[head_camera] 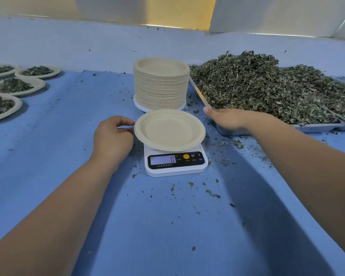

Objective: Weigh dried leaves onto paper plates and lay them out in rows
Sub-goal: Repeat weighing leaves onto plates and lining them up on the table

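Scale (175,164): white plastic; display reads 0, keys marked M and T, small print too fine to read.
Plate (168,130): empty round beige paper, sitting on the scale, mid-counter.
Left hand (113,134): curled, finger and thumb at the plate's left rim; can't tell if it pinches.
Right hand (227,118): flat, fingers straight, over the tray's (317,127) near corner.
Leaves (257,84): shredded green heap filling the steel tray, right.
Stack (161,84): tall, ribbed, just behind the scale.
Filled plates (18,86): at the far left edge.
Counter (68,146): blue cloth, crumb-strewn, open room on the left.

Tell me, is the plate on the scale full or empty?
Empty. The plate on the scale shows bare paper, and the display reads 0.
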`<action>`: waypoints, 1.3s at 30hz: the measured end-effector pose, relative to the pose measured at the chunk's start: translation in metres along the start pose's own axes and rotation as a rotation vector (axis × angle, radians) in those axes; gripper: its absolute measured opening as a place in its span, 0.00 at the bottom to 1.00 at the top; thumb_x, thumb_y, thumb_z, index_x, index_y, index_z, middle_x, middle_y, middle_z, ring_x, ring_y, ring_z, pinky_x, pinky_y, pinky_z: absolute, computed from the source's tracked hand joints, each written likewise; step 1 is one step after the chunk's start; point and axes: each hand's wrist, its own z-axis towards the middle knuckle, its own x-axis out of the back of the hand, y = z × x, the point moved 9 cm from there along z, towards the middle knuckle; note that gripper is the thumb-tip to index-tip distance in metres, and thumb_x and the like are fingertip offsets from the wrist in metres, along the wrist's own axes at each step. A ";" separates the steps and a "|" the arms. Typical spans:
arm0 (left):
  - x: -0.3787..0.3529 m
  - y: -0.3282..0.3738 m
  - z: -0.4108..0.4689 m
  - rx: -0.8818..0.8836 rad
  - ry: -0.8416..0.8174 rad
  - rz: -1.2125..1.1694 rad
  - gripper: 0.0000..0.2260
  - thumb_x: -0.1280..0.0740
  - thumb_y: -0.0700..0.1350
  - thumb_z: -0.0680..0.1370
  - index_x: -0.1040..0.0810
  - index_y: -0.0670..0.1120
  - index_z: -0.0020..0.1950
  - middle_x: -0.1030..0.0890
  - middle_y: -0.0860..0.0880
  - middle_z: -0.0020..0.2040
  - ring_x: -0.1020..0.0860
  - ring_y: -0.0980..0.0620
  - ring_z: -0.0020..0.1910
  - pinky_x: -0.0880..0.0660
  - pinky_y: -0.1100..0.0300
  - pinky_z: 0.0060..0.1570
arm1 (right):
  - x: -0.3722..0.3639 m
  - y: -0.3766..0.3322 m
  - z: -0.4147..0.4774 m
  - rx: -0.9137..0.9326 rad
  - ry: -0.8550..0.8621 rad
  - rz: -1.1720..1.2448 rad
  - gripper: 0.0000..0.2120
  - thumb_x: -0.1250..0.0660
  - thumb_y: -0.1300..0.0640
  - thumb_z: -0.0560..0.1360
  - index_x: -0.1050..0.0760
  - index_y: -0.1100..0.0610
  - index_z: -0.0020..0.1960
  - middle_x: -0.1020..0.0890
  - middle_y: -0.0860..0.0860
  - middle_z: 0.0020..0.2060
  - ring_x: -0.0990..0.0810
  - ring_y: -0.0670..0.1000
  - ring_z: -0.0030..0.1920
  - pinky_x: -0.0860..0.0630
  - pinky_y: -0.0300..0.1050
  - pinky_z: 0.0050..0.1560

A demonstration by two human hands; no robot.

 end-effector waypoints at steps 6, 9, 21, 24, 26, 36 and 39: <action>-0.001 0.001 0.000 -0.008 -0.005 0.010 0.17 0.39 0.35 0.71 0.17 0.54 0.46 0.15 0.53 0.45 0.17 0.51 0.44 0.21 0.59 0.37 | -0.001 -0.013 -0.012 0.102 0.091 -0.146 0.40 0.59 0.29 0.80 0.33 0.57 0.75 0.26 0.60 0.70 0.27 0.61 0.68 0.31 0.56 0.68; 0.000 0.001 0.000 -0.014 -0.003 0.015 0.17 0.39 0.34 0.71 0.17 0.54 0.46 0.15 0.53 0.45 0.18 0.51 0.44 0.21 0.58 0.37 | 0.005 -0.017 -0.024 0.177 0.261 -0.239 0.34 0.55 0.32 0.82 0.24 0.59 0.48 0.19 0.57 0.42 0.21 0.57 0.43 0.23 0.52 0.46; -0.001 0.002 -0.001 -0.007 -0.003 0.018 0.18 0.39 0.34 0.71 0.17 0.55 0.45 0.15 0.56 0.44 0.18 0.55 0.43 0.23 0.60 0.37 | 0.045 0.003 -0.009 0.165 0.495 0.237 0.28 0.41 0.42 0.83 0.32 0.56 0.29 0.33 0.50 0.21 0.34 0.53 0.24 0.37 0.42 0.28; -0.001 0.002 -0.001 -0.008 -0.006 0.015 0.18 0.39 0.34 0.71 0.17 0.55 0.44 0.15 0.55 0.44 0.18 0.53 0.43 0.22 0.59 0.37 | 0.040 0.001 -0.008 0.162 0.506 0.205 0.27 0.41 0.43 0.83 0.36 0.55 0.29 0.34 0.51 0.22 0.35 0.54 0.25 0.38 0.42 0.29; -0.001 0.002 -0.002 -0.004 -0.012 0.005 0.18 0.39 0.34 0.71 0.17 0.55 0.44 0.15 0.53 0.45 0.17 0.51 0.44 0.19 0.56 0.40 | 0.033 0.000 -0.009 0.156 0.489 0.169 0.27 0.42 0.44 0.84 0.35 0.56 0.29 0.33 0.52 0.23 0.33 0.55 0.26 0.37 0.43 0.30; -0.002 0.002 -0.002 0.004 -0.013 -0.013 0.17 0.38 0.34 0.72 0.18 0.55 0.45 0.15 0.53 0.45 0.19 0.54 0.42 0.27 0.63 0.34 | 0.096 -0.055 -0.056 0.344 0.731 0.265 0.28 0.44 0.44 0.84 0.24 0.65 0.39 0.20 0.60 0.31 0.25 0.58 0.30 0.25 0.47 0.37; -0.002 0.003 -0.002 -0.010 -0.010 -0.003 0.17 0.38 0.34 0.72 0.17 0.55 0.45 0.15 0.53 0.45 0.19 0.54 0.43 0.27 0.64 0.34 | 0.096 -0.092 -0.074 0.463 0.718 0.352 0.26 0.42 0.45 0.84 0.29 0.59 0.32 0.26 0.51 0.25 0.33 0.50 0.26 0.36 0.46 0.32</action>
